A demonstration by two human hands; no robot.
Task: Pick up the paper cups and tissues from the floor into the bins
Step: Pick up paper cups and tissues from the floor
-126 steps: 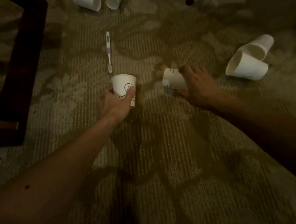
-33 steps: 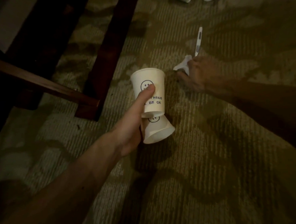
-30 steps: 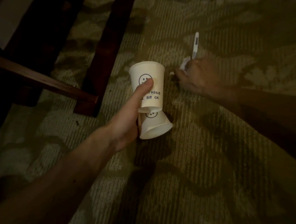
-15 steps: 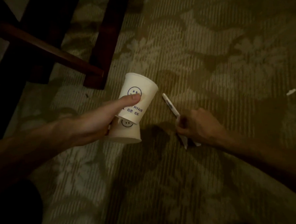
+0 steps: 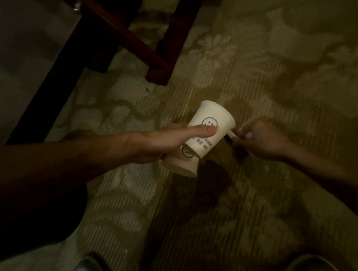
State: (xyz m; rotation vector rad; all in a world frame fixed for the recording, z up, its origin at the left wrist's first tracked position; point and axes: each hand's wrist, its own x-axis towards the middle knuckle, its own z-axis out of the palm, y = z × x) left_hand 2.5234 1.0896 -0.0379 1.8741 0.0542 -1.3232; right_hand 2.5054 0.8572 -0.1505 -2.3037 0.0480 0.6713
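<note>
From the head view, your left hand comes in from the left and grips two paper cups at once, held in the air over the patterned carpet near the middle of the picture. The upper cup tilts up and to the right, with a smiley face and dark lettering on its side. Your thumb lies straight along its wall, just below the face. The lower cup sits against the heel of your palm, butted up to the first one, and it also carries a smiley. Its wide rim faces down toward the carpet. Your other left fingers are hidden behind the cups. Your right hand is just to the right of the upper cup with its fingers curled in tight, and it pinches a thin white piece that pokes out toward the cup wall and looks to touch it. A pale patch shows between your knuckles, too blurred to identify. Dark wooden furniture legs stand on the carpet at the upper left, well apart from your hands. The toes of your shoes show at the bottom edge.
</note>
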